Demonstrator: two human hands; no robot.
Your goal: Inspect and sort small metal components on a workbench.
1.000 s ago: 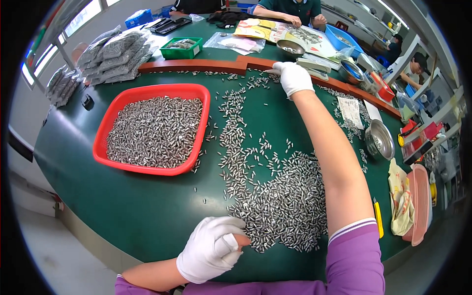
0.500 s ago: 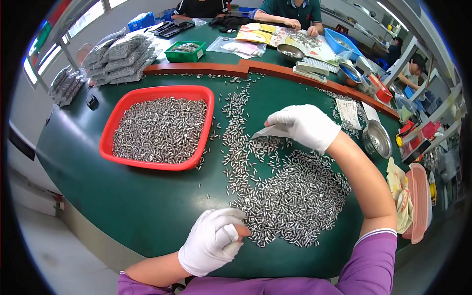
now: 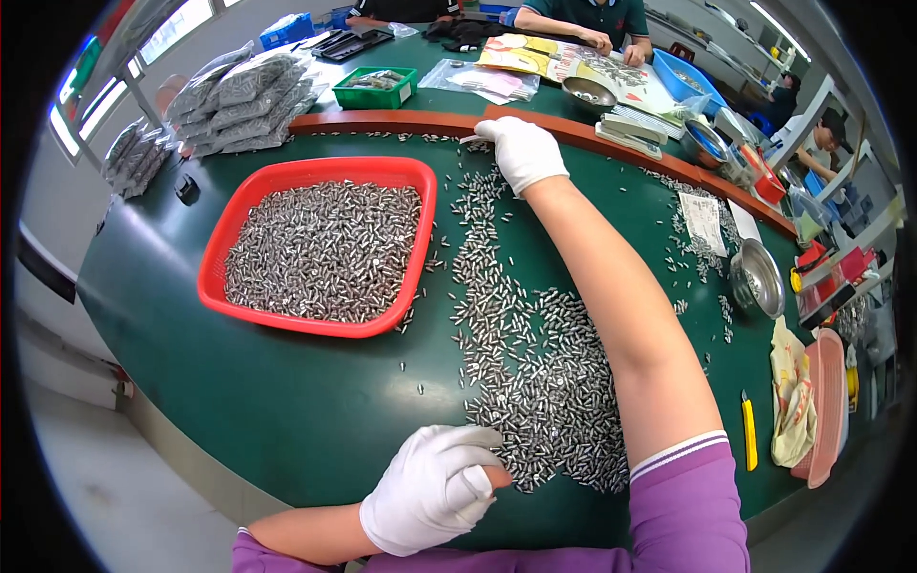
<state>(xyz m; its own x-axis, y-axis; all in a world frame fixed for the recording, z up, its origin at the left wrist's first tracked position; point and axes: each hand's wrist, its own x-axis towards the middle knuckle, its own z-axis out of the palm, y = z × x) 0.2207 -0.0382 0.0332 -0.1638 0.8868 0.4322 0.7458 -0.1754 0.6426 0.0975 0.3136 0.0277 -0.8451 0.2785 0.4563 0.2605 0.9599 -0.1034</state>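
Observation:
My right hand (image 3: 528,156), in a white glove, reaches to the far wooden edging and grips a thin pale flat scraper (image 3: 475,139), seen nearly edge-on. A band of small pointed metal pins (image 3: 485,258) runs from below that hand toward me. It joins a broad pile of the same metal pins (image 3: 554,401), partly covered by my right forearm. My left hand (image 3: 432,489), gloved with a bare thumb tip, is curled closed at the pile's near left edge. Whether anything is inside it is hidden. Left of the band stands a red plastic basket (image 3: 205,272) filled with such pins.
Brown wooden edging (image 3: 382,121) crosses the table's far side. Filled plastic bags (image 3: 253,95) are stacked at far left. A metal bowl (image 3: 757,277), a yellow utility knife (image 3: 750,435) and a pink basket (image 3: 825,411) lie right. Across the table, a person's hands (image 3: 611,43) work.
My right hand has swung away from me and left with the scraper, from beside the pile to the wooden edging. The utility knife now shows. My left hand stays curled by the pile.

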